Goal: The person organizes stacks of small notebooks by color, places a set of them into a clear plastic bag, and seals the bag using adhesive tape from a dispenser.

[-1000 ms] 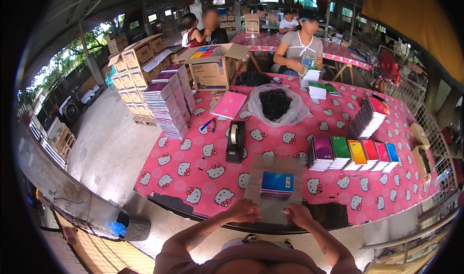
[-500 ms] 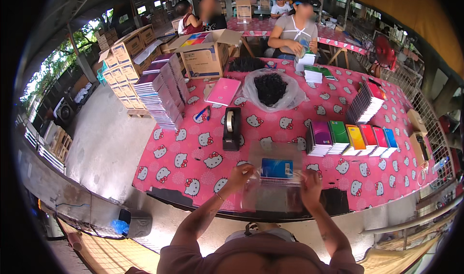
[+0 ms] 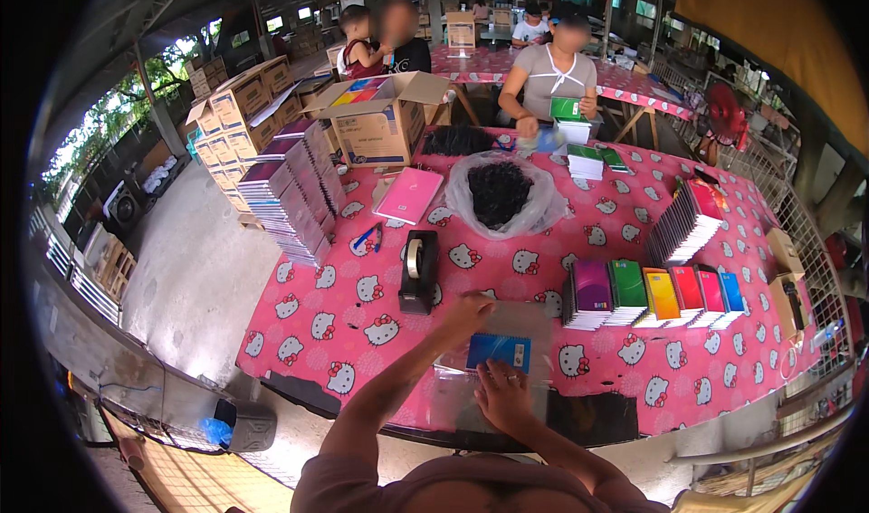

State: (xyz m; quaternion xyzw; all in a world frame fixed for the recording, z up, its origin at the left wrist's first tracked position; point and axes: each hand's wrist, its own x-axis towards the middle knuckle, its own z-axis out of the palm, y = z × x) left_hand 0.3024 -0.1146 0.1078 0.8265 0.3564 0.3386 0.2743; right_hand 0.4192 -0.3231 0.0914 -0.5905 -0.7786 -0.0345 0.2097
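Note:
A blue spiral notebook (image 3: 500, 352) lies in front of me on a clear plastic sheet (image 3: 534, 318), with white pages showing along its near edge. My right hand (image 3: 503, 393) rests on the notebook's near part, fingers stretched out, a ring on one of them. Just beyond the notebook's far left corner is my left hand (image 3: 469, 316), its fingers drawn together; whatever they may hold is too small to make out. A black tape dispenser (image 3: 418, 278) with a roll of tape stands just beyond my left hand.
Stacked notebooks in several colours (image 3: 625, 287) stand on the right. Beyond are a plastic bag of black material (image 3: 500, 194), a pink notebook (image 3: 409, 196) and an open carton (image 3: 376, 133). Tall notebook stacks (image 3: 288, 187) line the left edge. A co-worker (image 3: 557, 74) sits across, handling notebooks.
My right hand has moved from the plastic's right edge onto the notebook. My left hand has moved up toward the tape dispenser. Across the table, the co-worker's hand has shifted left.

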